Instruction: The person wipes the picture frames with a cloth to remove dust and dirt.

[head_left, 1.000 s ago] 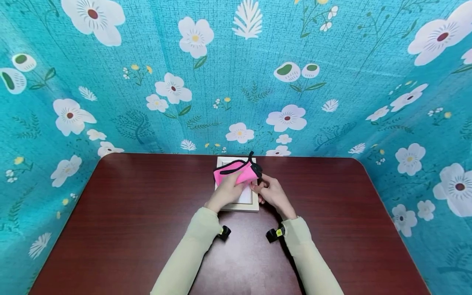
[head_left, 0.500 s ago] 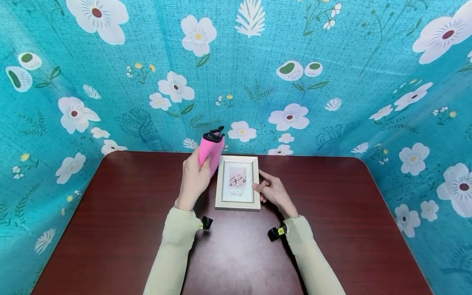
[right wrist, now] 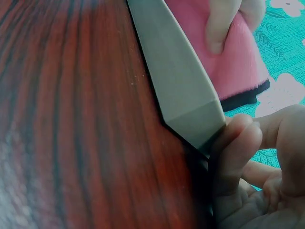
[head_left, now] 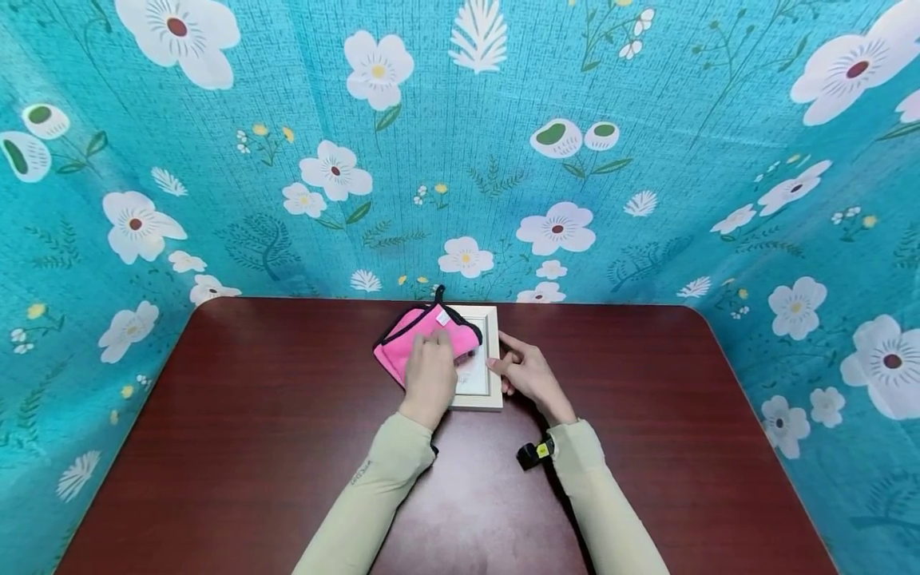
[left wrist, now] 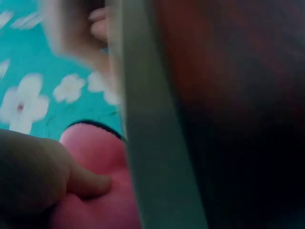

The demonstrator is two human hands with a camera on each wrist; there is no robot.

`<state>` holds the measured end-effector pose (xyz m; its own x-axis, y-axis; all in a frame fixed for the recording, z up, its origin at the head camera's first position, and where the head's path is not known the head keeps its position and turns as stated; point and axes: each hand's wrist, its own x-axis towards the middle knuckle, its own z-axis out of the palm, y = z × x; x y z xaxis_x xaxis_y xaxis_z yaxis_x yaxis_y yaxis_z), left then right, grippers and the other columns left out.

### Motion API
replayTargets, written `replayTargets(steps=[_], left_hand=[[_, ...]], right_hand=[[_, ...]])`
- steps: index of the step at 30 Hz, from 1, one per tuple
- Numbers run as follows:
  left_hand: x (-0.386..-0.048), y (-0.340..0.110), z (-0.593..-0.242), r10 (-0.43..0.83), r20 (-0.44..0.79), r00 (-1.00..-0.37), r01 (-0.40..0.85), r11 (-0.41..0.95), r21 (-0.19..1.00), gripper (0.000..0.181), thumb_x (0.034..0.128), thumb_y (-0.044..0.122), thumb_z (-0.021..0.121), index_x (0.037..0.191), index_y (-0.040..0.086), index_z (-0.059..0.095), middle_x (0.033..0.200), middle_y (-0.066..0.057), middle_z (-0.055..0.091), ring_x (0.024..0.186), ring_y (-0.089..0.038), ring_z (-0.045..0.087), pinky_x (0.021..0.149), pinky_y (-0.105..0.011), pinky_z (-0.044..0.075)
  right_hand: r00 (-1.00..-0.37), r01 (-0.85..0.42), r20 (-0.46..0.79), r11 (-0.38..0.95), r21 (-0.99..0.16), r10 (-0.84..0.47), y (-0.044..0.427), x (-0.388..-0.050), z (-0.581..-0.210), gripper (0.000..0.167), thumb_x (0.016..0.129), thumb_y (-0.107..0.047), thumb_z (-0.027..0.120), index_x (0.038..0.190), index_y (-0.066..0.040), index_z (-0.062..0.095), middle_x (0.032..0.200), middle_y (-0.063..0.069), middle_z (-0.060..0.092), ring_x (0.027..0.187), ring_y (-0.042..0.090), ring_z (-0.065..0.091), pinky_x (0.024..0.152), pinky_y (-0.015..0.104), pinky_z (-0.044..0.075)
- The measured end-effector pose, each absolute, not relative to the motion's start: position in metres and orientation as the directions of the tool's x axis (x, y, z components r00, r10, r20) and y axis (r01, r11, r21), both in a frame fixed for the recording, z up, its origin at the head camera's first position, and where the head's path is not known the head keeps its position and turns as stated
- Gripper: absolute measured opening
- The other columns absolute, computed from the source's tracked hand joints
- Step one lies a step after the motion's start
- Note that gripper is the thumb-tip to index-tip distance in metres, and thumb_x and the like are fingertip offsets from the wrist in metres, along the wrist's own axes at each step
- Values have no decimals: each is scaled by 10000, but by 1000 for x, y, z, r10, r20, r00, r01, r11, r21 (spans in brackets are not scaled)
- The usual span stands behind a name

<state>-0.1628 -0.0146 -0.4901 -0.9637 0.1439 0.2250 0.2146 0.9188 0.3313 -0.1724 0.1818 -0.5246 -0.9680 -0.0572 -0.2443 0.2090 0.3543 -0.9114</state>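
A pink cloth (head_left: 460, 339) with black edging and a small white tag lies across the left part of a cream picture frame (head_left: 494, 387). My left hand (head_left: 430, 379) holds the cloth against the front of the frame, with the thumb pressing into it in the left wrist view. Most of the picture is hidden under cloth and hand. At the frame's right edge, my right hand (head_left: 530, 374) pinches the border, thumb on the front. In the right wrist view the frame's side (right wrist: 181, 71) rests on the table beside the right fingers.
The frame lies near the back edge of a dark red-brown wooden table (head_left: 287, 415). Behind and at both sides hangs a turquoise flowered curtain (head_left: 431, 160). A small black camera (head_left: 532, 455) sits on the right wrist.
Half a second ago my left hand held the folded cloth raised at the frame's left, with the picture uncovered. Now the cloth is spread back over the frame. My right hand has kept its place.
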Motion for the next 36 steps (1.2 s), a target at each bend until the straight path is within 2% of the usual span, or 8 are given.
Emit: replayTargets(steps=[2, 4, 10, 16, 25, 29, 32, 36], left_hand=[[-160, -9, -494, 175, 246, -953, 236, 941, 245, 398, 844, 52, 847, 1170, -87, 665, 1021, -213, 757, 910, -346, 658, 694, -402, 616], [-158, -5, -495, 177, 259, -950, 237, 945, 224, 389, 826, 63, 865, 1131, -73, 664, 992, -204, 755, 879, -344, 657, 667, -408, 613], [-159, -3, -497, 155, 269, -950, 239, 920, 312, 261, 849, -13, 792, 1065, -81, 663, 802, -213, 713, 806, -375, 693, 650, -452, 612], [-158, 2, -501, 149, 306, -940, 272, 869, 412, 119, 862, -50, 730, 951, -34, 652, 721, -213, 686, 736, -416, 699, 607, -485, 584], [-156, 8, -502, 188, 296, -936, 327, 772, 544, 322, 890, -60, 706, 1211, -75, 694, 842, -227, 740, 794, -423, 746, 689, -522, 598], [-155, 10, -501, 217, 277, -936, 341, 751, 565, 311, 915, -41, 688, 1225, -58, 690, 871, -215, 751, 815, -414, 750, 691, -517, 590], [-156, 11, -501, 234, 249, -940, 339, 738, 583, 299, 926, -25, 674, 1225, -38, 685, 881, -202, 749, 830, -413, 749, 694, -513, 583], [-157, 10, -502, 241, 256, -936, 350, 705, 617, 188, 939, -11, 659, 1124, 7, 690, 837, -162, 730, 791, -395, 750, 648, -497, 573]], right_hand=[[-968, 211, -245, 355, -911, -53, 181, -172, -525, 704, 982, -162, 749, 1625, -132, 466, 635, 10, 571, 482, 113, 546, 500, 258, 478], [-968, 213, -246, 353, -911, -52, 181, -172, -525, 701, 981, -160, 749, 1623, -135, 470, 638, 12, 570, 484, 113, 545, 500, 255, 476], [-970, 206, -237, 350, -914, -51, 181, -171, -524, 701, 978, -155, 753, 1620, -122, 473, 629, 9, 556, 474, 110, 533, 484, 247, 464], [-974, 188, -220, 351, -917, -53, 181, -172, -524, 705, 977, -154, 755, 1619, -97, 469, 624, 7, 550, 468, 114, 529, 477, 250, 459], [-974, 198, -222, 320, -926, -41, 179, -172, -525, 679, 949, -121, 744, 1588, -98, 515, 609, -10, 539, 463, 112, 538, 468, 243, 458], [-978, 176, -201, 327, -928, -46, 179, -172, -526, 607, 937, -83, 717, 1529, -92, 583, 596, -5, 543, 456, 111, 541, 458, 245, 455], [-981, 163, -190, 341, -926, -48, 179, -171, -526, 492, 931, -66, 707, 1420, -72, 661, 586, -8, 540, 454, 111, 543, 458, 248, 454], [-980, 158, -190, 358, -920, -56, 180, -172, -526, 372, 928, -58, 694, 1300, -57, 705, 593, 3, 546, 463, 114, 547, 466, 254, 456]])
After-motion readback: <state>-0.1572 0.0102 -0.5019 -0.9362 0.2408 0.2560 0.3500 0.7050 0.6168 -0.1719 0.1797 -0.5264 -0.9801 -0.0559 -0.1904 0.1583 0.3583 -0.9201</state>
